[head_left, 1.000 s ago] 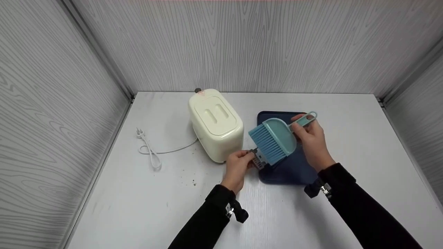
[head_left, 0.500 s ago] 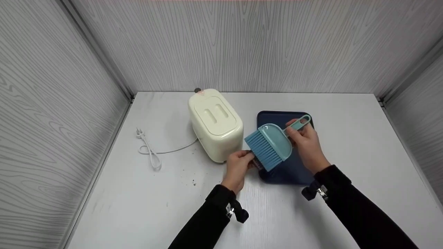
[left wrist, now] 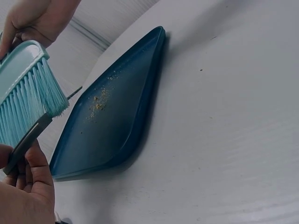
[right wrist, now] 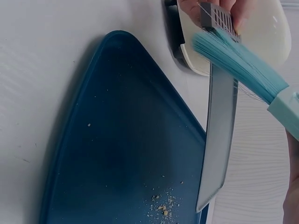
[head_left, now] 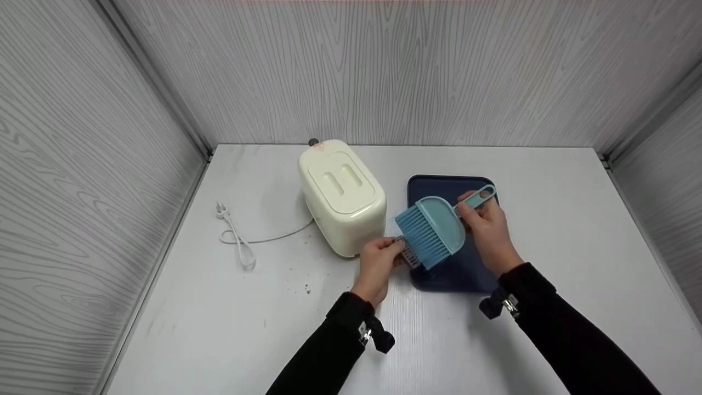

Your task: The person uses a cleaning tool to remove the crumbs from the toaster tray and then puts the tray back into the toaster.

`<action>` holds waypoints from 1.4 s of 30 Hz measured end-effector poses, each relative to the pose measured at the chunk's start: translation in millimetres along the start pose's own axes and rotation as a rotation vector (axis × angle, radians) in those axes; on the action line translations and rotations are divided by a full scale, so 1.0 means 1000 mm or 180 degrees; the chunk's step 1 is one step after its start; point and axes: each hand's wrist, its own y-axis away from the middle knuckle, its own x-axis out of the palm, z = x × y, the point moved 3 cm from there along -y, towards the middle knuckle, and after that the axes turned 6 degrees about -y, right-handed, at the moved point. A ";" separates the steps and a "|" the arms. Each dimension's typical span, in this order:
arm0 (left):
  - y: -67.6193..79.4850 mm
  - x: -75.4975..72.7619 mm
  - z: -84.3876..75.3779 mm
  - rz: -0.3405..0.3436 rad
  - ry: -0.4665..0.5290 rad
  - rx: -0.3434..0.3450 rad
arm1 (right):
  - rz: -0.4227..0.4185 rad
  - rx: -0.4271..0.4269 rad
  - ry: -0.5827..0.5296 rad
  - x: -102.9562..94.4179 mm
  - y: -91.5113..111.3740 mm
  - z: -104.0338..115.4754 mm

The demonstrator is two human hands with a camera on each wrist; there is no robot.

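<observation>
My left hand (head_left: 377, 269) pinches the grey slotted end of a crumb tray (right wrist: 219, 130), a long thin metal plate. The plate is tilted, its far end over the blue serving tray (head_left: 466, 274). With my right hand (head_left: 489, 233) I hold a light blue brush (head_left: 443, 222) by its looped handle. Its bristles lie across the crumb tray near the slotted end and hide most of the plate in the head view. Yellowish crumbs (left wrist: 99, 103) are scattered on the blue tray below, as the left wrist view shows.
A cream toaster (head_left: 351, 219) with two lid grooves stands left of the blue tray, close to my left hand. Its cord with a white plug (head_left: 222, 211) lies further left. Several small crumbs (head_left: 307, 289) dot the white table in front of the toaster.
The brush has swept down and left over the crumb tray's slotted end, then back slightly to the right, baring that end again. My left hand has stayed in place.
</observation>
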 end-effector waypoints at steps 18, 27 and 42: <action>0.000 0.000 -0.001 -0.0033 -0.0027 -0.0024 | -0.0161 0.0034 0.0330 -0.016 -0.002 -0.001; 0.000 0.001 -0.001 -0.0057 -0.0005 -0.0027 | -0.0258 -0.0010 0.0333 -0.030 -0.004 -0.002; 0.000 0.000 0.000 0.0001 0.0022 -0.0009 | -0.0529 -0.0045 0.0632 -0.057 -0.006 -0.004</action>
